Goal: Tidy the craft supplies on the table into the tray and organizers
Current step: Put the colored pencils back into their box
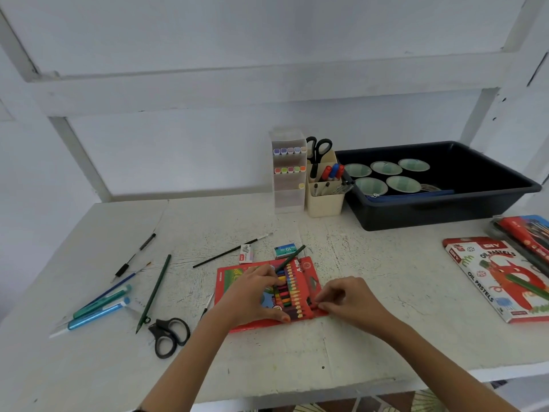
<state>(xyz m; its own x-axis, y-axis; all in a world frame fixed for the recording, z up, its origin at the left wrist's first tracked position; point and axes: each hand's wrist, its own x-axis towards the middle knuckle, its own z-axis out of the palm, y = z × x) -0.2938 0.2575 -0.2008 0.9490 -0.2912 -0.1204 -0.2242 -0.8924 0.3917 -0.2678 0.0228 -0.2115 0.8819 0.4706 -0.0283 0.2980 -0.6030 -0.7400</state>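
Head view: the person leans over the bench (356,352), both hands on a red crayon box (309,281) that lies open just in front of them, crayons (289,295) showing.
Left hand: the left hand (252,295) rests across the box, thumb on its near edge; its fingers (274,273) seem to grip a dark pencil (292,256) that points away over the box top.
Right hand: the right hand (347,298) has curled fingers (322,304) pinching the box's right edge, likely working its flap shut.
Step in hand: closing the crayon box, by the look of it; it is not yet in the tray.
Already stowed: the dark tray (445,215) at the far right holds five bowls (386,168) and a blue pouch (416,193). Beside it, the clear organizer (289,200) has two rows of markers and one lone marker below. The cream holder (325,208) carries scissors (318,147) and pens.
Still loose, left: two teal pens (98,310), a loose pencil (154,292), a black pen (135,257), a thin blue stick, and black shears (167,334).
Still loose, middle: a brush (231,251) and two small staple boxes (285,251) just beyond the crayon box.
Still loose, right: an oil pastels box (499,278) and more flat packs (528,233) at the frame's edge.
Progress: roughly midway. The organizers are partly filled, yet most pens, both large boxes and the shears remain out.
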